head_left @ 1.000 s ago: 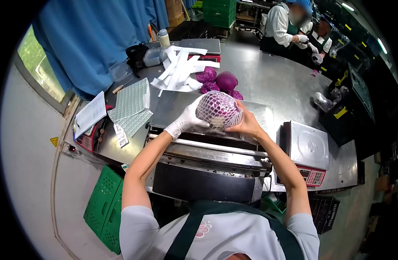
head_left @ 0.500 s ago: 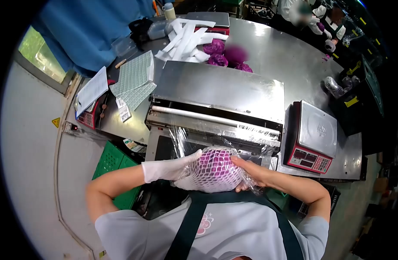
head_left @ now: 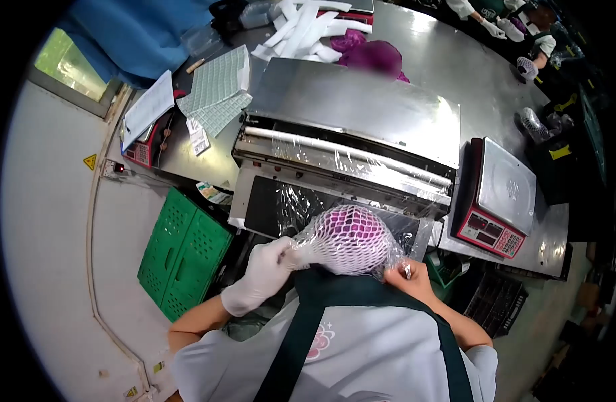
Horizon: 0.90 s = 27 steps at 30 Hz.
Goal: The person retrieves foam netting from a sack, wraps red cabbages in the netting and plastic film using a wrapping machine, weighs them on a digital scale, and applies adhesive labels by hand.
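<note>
A red cabbage in a white foam net sits against my apron, with clear plastic film around it. My left hand, in a white glove, is closed on the gathered film and net end at the cabbage's left. On the other side, my bare right hand pinches bunched film beside the net. Just beyond the cabbage is the film wrapping machine, its roll lying across the front and film stretching toward me over the dark plate.
Right of the machine stands a red scale. Foam nets and purple cabbages lie behind it. A green crate is low on the left. Co-workers' hands show at the far right, near a black crate.
Both hands have moved from the cabbage's sides down to its ends, now gripping gathered film. The netted cabbage sits tilted differently, and the view has shifted.
</note>
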Available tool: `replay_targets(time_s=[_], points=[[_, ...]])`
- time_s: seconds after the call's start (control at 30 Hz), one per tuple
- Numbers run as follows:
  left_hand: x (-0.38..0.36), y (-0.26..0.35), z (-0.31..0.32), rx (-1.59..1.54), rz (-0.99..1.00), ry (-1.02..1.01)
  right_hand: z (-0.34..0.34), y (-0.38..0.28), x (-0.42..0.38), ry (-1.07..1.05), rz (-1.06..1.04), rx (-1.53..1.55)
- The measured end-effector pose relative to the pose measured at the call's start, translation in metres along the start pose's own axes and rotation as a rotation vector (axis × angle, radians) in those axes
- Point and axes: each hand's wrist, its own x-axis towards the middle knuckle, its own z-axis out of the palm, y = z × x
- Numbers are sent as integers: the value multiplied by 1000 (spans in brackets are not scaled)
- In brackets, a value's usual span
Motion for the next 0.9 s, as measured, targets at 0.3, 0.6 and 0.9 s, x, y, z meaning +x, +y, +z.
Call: replay_targets(time_s=[0.3,0.6,0.9], points=[[40,-65,15,326,224,632,-19,68,33,683,23,-158],[91,-58,83,603,597,397,1,67,59,587,-347,-1242],[75,-5,72,-989,130,-439,22,13,64,570,-630,-698]])
